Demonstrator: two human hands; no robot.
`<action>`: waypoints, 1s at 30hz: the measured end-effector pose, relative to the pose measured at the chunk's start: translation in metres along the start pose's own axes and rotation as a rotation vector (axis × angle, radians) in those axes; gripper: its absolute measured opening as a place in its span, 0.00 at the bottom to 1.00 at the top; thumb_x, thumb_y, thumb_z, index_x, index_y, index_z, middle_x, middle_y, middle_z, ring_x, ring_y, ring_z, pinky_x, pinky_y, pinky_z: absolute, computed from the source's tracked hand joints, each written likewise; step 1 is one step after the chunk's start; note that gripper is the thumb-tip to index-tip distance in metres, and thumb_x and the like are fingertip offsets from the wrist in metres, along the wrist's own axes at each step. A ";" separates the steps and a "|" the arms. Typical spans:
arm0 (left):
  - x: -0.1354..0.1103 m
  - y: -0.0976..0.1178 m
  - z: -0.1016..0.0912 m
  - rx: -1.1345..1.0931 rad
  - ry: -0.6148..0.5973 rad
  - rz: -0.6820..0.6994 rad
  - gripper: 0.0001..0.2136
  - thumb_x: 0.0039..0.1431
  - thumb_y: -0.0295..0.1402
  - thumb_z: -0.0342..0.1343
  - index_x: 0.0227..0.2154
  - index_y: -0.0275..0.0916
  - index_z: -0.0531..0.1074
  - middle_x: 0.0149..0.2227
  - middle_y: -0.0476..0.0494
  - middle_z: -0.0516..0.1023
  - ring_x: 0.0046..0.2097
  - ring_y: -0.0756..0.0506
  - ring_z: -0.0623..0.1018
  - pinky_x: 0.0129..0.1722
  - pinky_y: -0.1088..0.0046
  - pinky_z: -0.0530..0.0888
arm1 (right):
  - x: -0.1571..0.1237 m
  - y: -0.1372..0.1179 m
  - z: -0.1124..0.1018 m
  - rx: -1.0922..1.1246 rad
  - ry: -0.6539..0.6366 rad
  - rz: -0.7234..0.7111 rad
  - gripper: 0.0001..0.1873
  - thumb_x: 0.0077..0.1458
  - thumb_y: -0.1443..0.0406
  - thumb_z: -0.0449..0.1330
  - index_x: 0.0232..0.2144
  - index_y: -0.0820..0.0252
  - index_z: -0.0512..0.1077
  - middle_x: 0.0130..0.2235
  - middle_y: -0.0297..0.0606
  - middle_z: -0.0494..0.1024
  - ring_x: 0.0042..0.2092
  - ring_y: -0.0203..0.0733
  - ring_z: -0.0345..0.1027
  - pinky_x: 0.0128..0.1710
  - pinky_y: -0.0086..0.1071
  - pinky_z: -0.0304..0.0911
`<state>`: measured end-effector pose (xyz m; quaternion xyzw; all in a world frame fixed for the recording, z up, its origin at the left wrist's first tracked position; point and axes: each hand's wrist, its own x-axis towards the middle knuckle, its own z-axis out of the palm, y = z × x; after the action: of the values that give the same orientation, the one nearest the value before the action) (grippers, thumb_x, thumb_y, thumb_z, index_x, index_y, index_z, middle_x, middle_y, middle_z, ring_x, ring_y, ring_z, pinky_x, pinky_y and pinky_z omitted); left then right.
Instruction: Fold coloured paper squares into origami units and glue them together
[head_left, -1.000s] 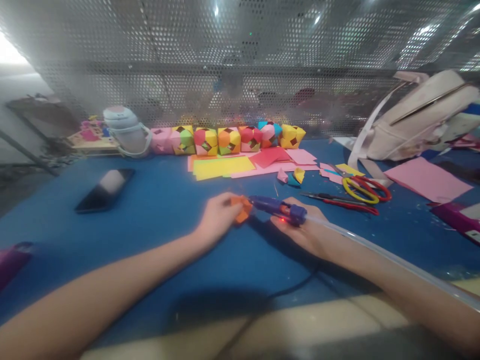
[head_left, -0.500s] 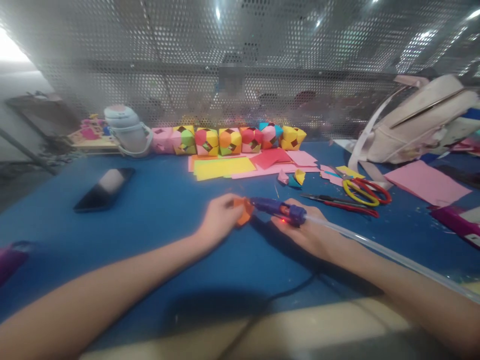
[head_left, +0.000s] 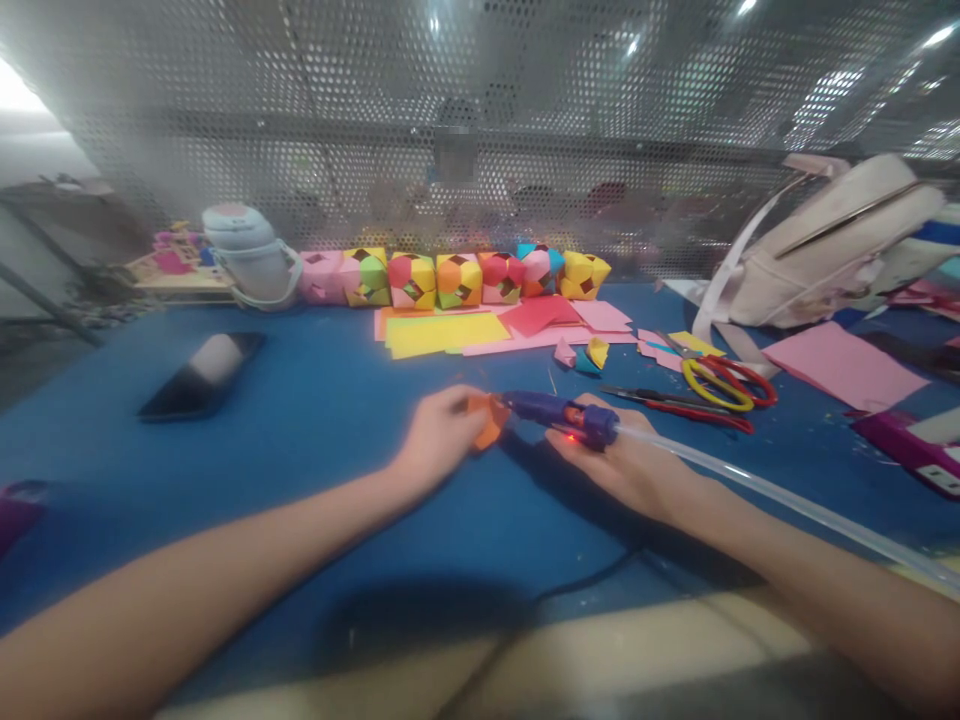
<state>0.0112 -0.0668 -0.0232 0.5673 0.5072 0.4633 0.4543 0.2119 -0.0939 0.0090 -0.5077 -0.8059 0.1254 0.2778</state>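
My left hand [head_left: 441, 432] is closed on a small folded piece of orange paper [head_left: 489, 422] above the blue table. In my right hand [head_left: 637, 458] is a dark blue glue gun [head_left: 551, 410], its red light lit. The gun's nozzle points left and meets the orange paper's upper right edge, or hovers just by it; I cannot tell which. A long clear glue stick [head_left: 765, 488] sticks out of the gun's back and runs over my right forearm. Beyond my hands lie small folded paper pieces [head_left: 589, 358], pink, teal and yellow.
Several folded paper balls [head_left: 459, 281] line the back, behind coloured sheets [head_left: 442, 334]. Scissors [head_left: 720, 385] lie to the right, near a beige backpack [head_left: 817, 250] and a purple power strip [head_left: 900, 445]. A phone [head_left: 202, 378] and a white bottle [head_left: 247, 255] are at left. A cord [head_left: 581, 583] crosses the front.
The camera view has shifted slightly. The glue gun is tipped a little differently and has edged right, with its nozzle still at the orange paper. Both holds are the same.
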 end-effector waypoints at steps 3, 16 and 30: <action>0.000 0.001 0.000 -0.014 0.000 -0.002 0.08 0.45 0.26 0.53 0.29 0.35 0.74 0.23 0.50 0.74 0.22 0.52 0.71 0.20 0.79 0.67 | 0.000 -0.002 -0.001 -0.011 -0.028 0.002 0.13 0.53 0.54 0.52 0.25 0.56 0.62 0.22 0.34 0.71 0.22 0.37 0.62 0.22 0.28 0.57; 0.000 0.004 -0.001 -0.066 0.024 -0.046 0.06 0.46 0.27 0.55 0.29 0.35 0.73 0.25 0.48 0.74 0.24 0.52 0.71 0.21 0.79 0.67 | 0.003 -0.002 -0.004 0.010 -0.009 0.044 0.15 0.54 0.54 0.52 0.26 0.58 0.69 0.26 0.36 0.75 0.26 0.40 0.67 0.26 0.30 0.63; -0.004 0.004 -0.003 -0.174 0.035 -0.105 0.11 0.45 0.35 0.60 0.31 0.35 0.69 0.26 0.46 0.75 0.25 0.50 0.73 0.23 0.77 0.68 | 0.031 0.036 0.011 -0.173 -0.023 0.114 0.19 0.58 0.56 0.48 0.39 0.61 0.74 0.38 0.44 0.79 0.42 0.50 0.72 0.40 0.37 0.65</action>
<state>0.0087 -0.0710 -0.0190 0.4903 0.5019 0.4908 0.5165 0.2224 -0.0493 -0.0072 -0.5736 -0.7865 0.0766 0.2160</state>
